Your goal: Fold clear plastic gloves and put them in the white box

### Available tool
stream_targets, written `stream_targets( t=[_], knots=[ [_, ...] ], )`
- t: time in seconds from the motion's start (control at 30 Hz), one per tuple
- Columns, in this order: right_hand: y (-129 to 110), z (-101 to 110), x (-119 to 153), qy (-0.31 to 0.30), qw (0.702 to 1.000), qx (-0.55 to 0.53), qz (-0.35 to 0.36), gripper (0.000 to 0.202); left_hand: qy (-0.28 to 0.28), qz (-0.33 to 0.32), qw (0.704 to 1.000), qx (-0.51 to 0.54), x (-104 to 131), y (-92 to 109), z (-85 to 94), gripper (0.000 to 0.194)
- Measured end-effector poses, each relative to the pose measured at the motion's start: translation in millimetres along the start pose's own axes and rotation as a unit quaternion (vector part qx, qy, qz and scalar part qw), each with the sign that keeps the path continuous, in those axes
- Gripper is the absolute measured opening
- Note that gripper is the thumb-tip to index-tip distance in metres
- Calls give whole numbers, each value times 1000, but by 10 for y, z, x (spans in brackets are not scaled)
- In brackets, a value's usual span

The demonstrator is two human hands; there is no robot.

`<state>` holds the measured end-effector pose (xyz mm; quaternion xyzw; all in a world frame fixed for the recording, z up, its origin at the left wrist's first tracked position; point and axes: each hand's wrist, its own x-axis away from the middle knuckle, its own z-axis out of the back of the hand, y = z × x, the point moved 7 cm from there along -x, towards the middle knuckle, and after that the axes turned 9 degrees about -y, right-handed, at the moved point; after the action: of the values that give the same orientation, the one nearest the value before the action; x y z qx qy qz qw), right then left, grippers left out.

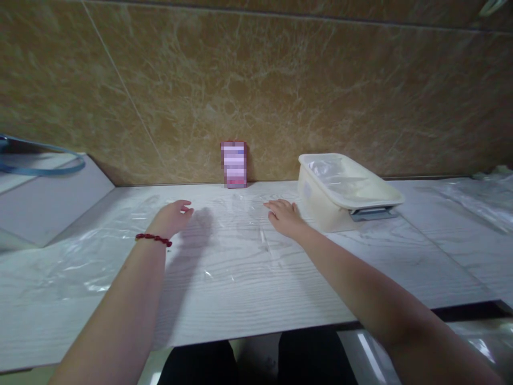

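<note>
Watching through the head camera from my far place, I judge that the step in hand is the laying flat or arranging of clear plastic film point(262, 239), which lies on the white wood-grain table point(248, 305) in front of and between the two hands. The left hand point(172, 218) is half curled, with a gap between thumb and fingers, and I see nothing in its grasp; from its shadow, it seems lifted over the table. The right hand point(284, 217) is palm down, its fingers loosely spread, just beside the cream plastic storage box point(332, 214); it appears to rest at the film without gripping it. In my opinion, a move on such thin film calls for light fingertips and a pinch at one edge.

The film's borders are hard to find: only glints show it, so I cannot tell if it is one piece or joins the plastic sheeting point(96, 262) at left. The right palm is hidden. The smartphone point(234, 164) screen is blurred into blocks. The white box point(60, 206) and the plastic bags point(481, 198) are cut off by the frame sides.
</note>
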<state>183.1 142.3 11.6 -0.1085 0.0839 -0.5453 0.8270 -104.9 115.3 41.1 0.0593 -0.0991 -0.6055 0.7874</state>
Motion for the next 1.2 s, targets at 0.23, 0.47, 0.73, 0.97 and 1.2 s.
stream_targets(
  t=[0.23, 0.47, 0.73, 0.97, 1.2],
  knots=[
    [28, 29, -30, 14, 1000, 2, -12, 36, -20, -33, 995, -87, -70, 98, -218, 47],
    [144, 21, -100, 13, 999, 13, -51, 36, 12, -26, 989, -142, -121, 107, -257, 50],
    [203, 52, -104, 35, 996, 23, -75, 36, 6, -8, 998, -61, -144, 25, -243, 39],
    [206, 49, -110, 42, 996, 20, -75, 34, 6, -20, 1000, -20, -183, 27, -263, 35],
    [178, 69, -101, 53, 997, 15, -60, 32, 39, -3, 998, 42, -126, 46, -173, 30]
  ],
)
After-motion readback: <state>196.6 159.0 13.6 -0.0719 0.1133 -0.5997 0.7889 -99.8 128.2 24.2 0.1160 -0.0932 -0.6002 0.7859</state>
